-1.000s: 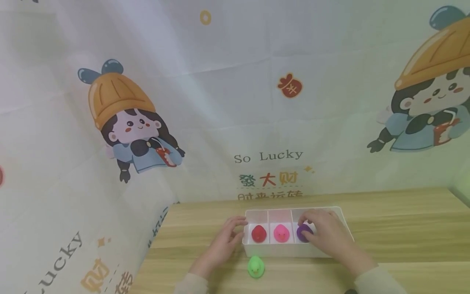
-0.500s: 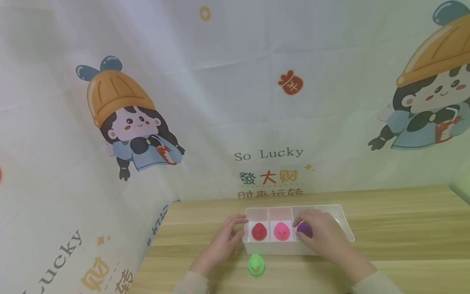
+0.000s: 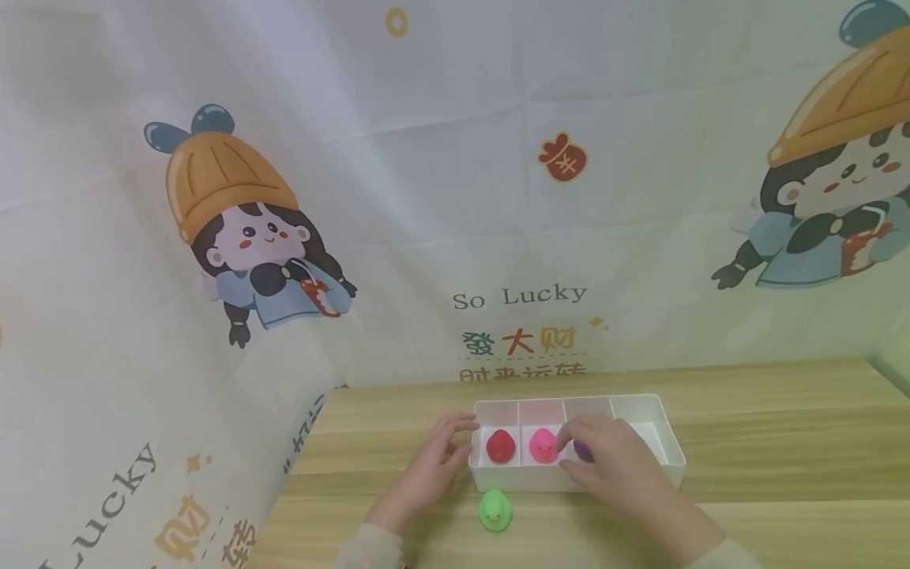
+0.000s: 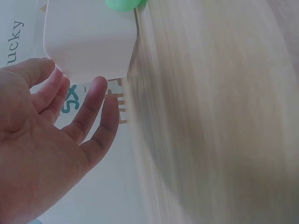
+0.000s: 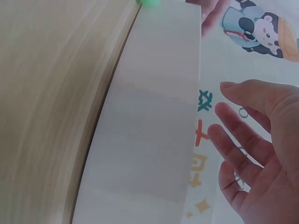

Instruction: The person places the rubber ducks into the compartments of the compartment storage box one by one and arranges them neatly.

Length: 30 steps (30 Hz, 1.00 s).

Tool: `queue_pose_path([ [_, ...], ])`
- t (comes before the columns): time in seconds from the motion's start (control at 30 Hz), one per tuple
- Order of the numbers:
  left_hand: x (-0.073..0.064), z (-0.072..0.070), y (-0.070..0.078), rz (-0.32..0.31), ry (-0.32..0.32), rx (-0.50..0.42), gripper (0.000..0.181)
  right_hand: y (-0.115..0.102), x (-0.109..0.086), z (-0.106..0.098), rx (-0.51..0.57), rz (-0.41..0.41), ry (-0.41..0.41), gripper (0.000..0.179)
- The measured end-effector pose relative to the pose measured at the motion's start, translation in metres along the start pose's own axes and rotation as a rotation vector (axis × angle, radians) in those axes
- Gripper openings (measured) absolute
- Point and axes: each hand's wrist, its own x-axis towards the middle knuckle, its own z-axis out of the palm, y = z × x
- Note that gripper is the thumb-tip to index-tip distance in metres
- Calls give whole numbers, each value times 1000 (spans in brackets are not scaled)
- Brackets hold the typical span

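A white divided tray (image 3: 522, 479) holds a red rubber duck (image 3: 501, 447) in its left compartment and a pink rubber duck (image 3: 543, 445) beside it. A purple duck (image 3: 583, 451), mostly hidden behind my right hand (image 3: 613, 458), sits in the compartment to the right. That hand hovers over the tray, fingertips near the pink duck, fingers loosely bent; the right wrist view shows nothing in its grasp. Fingers of my left hand (image 3: 435, 461) rest at the tray's left end, loosely spread. In front of the tray a green rubber duck (image 3: 494, 510) stands on the table.
The wooden table (image 3: 768, 442) runs back to a printed cloth (image 3: 398, 197) with cartoon figures and lettering. The tray's rightmost compartment (image 3: 650, 438) shows its bare white floor.
My right hand has let go of the purple duck and moved left toward the pink duck. The left hand keeps its place by the tray.
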Motion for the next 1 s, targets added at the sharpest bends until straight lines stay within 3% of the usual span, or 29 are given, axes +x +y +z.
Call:
queue_pose_path([
  [0.4,0,0,0,-30,-4,25,37,-16,-8,13,64,-125,29,21],
  [1.0,-1,-1,0,2,-1,22,35,-40,-13,39,159,-135,-69,27],
])
